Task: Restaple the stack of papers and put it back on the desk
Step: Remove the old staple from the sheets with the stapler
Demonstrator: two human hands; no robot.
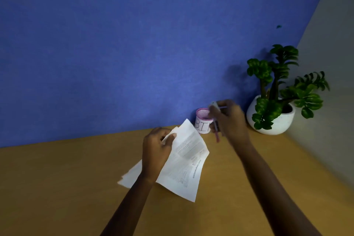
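I am seeing bare desk [57, 188] lying open across the lower left and lower right of the frame. Toward the centre right, a pink mesh cup [202, 120] and a potted plant [274, 105] are standing against the blue wall [115, 44], crowding that corner. The papers [183, 163] are covering the centre.

The left hand [156, 151] grips a stack of papers [186, 161] by its upper edge, tilted above the wooden bench [57, 188]. The right hand [228, 119] holds a blurred pink stapler [217, 130] near a pink mesh cup [202, 120] beside a potted plant [274, 99].
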